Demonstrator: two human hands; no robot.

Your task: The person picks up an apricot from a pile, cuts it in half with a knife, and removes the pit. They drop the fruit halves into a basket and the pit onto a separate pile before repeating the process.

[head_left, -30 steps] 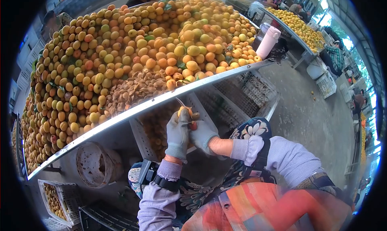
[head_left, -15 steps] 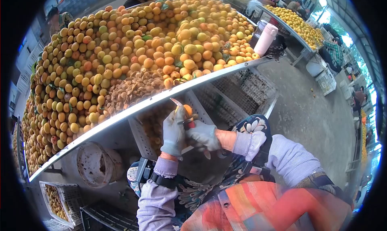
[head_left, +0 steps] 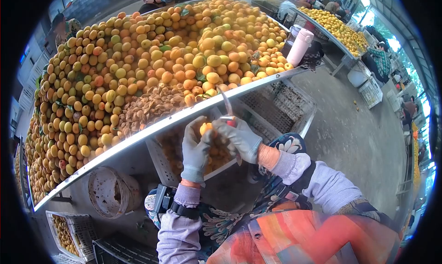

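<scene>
1. Compared with half a second ago, both gloved hands sit higher and nearer the table's metal rim [head_left: 152, 128]. The knife [head_left: 226, 108] blade, which then poked out low beside the fruit, now stands clear above my right hand [head_left: 240, 137].
2. The knife's long axis runs near to far. Its tip points far and slightly left, reaching the rim, and its red handle is at the near end.
3. The apricot [head_left: 206, 127] lies just left of the handle, at the fingertips [head_left: 199, 122] of my left hand [head_left: 195, 148].
4. My left fingers are curled and pinched on the apricot. My right fingers are clamped around the knife handle.
5. Both hands are over the white crate [head_left: 159, 160], near the heap of pits [head_left: 149, 107]. I cannot tell whether the blade touches the fruit.
</scene>
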